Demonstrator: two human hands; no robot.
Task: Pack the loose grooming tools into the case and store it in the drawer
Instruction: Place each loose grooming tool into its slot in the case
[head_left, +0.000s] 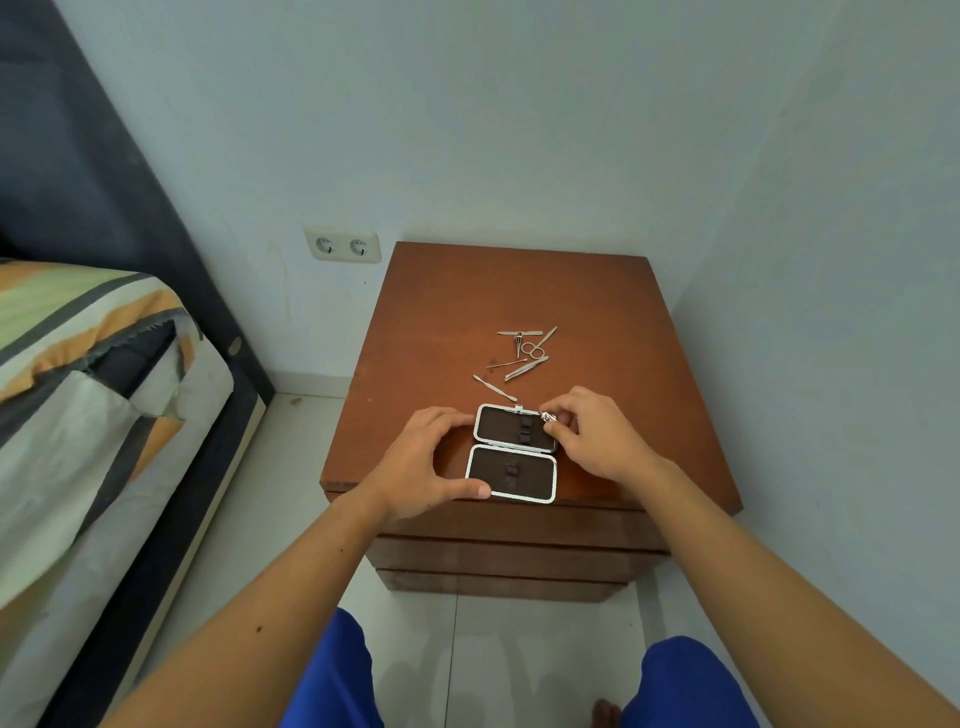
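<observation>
The reddish-brown wooden bedside table (524, 301) carries everything, with its closed drawer fronts (514, 558) stacked below the top. Near its front edge lies the small silver-rimmed grooming case (511, 452), opened flat, both dark brown halves facing up with short elastic loops down the middle. Both halves look empty so far.

My left hand (426, 467) braces the case from its left side, forefinger at the far half's edge and thumb at the near corner, a spread grip that steadies more than grasps. My right hand (592, 434) pinches a small shiny metal tool (548, 418), likely a nail clipper, right at the far half's right end.

I judge that I am seating the first tool; packing has barely begun. Next, this piece must slide under a loop without shifting the case.

Behind the case, apart from it, the remaining loose tools (519, 353) lie scattered: small silver scissors (537, 347), slanted tweezers (525, 369), a thin pick and a flat pusher.
</observation>
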